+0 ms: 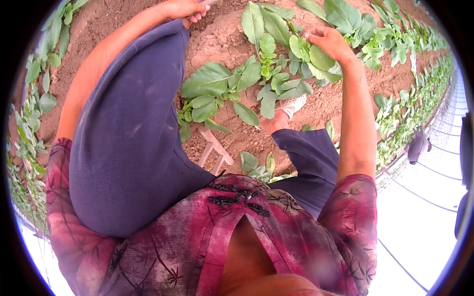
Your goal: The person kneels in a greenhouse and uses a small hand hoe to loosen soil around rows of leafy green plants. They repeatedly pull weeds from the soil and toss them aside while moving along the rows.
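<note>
At the top edge, beyond my raised left knee, my left hand [187,9] has its fingers curled around a greyish, handle-like thing [210,2]. The frame cuts that thing off, so its kind is unclear. My right hand [327,42] reaches into a broad-leaved green plant [266,55], thumb and forefinger close together at its leaves. Whether a stem or leaf is pinched there is hidden. A rounded leaf [320,58] lies just below the right palm. More large leaves [207,80] of the planting spread over the brown soil between my legs.
A small wooden stool [216,146] shows below the leaves. My right foot wears a pale perforated shoe [294,105] beside the plants. Leafy rows [403,111] run along the right, others [37,103] at far left. A person [418,146] is at the far right, near wire mesh.
</note>
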Available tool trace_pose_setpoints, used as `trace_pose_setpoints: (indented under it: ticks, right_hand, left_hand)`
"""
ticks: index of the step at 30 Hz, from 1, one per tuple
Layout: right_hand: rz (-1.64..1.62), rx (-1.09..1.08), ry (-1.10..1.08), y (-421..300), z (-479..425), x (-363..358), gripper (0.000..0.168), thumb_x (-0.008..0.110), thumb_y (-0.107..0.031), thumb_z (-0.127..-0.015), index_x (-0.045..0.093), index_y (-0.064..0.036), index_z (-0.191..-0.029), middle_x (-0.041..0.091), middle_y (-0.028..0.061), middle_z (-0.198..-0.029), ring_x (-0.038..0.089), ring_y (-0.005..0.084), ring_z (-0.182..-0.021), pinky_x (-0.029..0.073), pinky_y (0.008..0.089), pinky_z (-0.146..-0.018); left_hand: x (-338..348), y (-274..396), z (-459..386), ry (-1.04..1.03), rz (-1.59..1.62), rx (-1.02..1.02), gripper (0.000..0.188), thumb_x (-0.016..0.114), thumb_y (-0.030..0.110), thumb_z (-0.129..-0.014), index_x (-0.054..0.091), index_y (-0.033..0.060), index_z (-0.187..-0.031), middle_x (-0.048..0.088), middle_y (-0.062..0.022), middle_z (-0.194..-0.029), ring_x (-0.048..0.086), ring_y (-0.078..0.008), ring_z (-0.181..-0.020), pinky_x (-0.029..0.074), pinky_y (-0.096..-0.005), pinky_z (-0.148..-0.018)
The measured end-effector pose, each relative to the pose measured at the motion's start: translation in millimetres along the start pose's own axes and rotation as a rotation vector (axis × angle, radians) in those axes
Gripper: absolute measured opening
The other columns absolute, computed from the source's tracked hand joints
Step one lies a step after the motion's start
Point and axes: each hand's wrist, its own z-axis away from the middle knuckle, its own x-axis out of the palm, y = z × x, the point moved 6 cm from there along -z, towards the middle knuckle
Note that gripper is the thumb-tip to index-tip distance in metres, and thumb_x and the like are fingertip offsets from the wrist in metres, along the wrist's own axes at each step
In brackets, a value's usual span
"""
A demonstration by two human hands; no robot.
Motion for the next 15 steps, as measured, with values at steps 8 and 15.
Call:
trace_pose_setpoints:
  ticks: [8, 15]
  right_hand:
    - [-0.085, 0.006, -0.012, 3, 5, 10, 0.029, 0.074, -0.027, -0.078, 0.069, -0.007, -0.099, 0.071, 0.0062, -0.090, 0.066, 0.0164, -0.085, 0.050, 0.0301, -0.083]
    - [-0.006, 0.023, 0.073, -4, 9, 3, 0.027, 0.073, -0.027, -0.078, 0.069, -0.007, -0.097, 0.071, 0.0064, -0.088, 0.066, 0.0176, -0.086, 0.050, 0.0310, -0.083]
  left_hand:
    - [-2, 13, 7, 0.094, -0.125, -0.067, 0.043, 0.055, 0.015, -0.094, 0.045, 0.0083, -0.136, 0.063, -0.0019, -0.079, 0.060, -0.0103, -0.063, 0.053, -0.0274, -0.060]
    - [-1, 5, 8, 0.092, -0.050, -0.060, 0.045, 0.051, 0.014, -0.095, 0.043, 0.0086, -0.139, 0.058, -0.0025, -0.087, 0.057, -0.0102, -0.074, 0.052, -0.0271, -0.068]
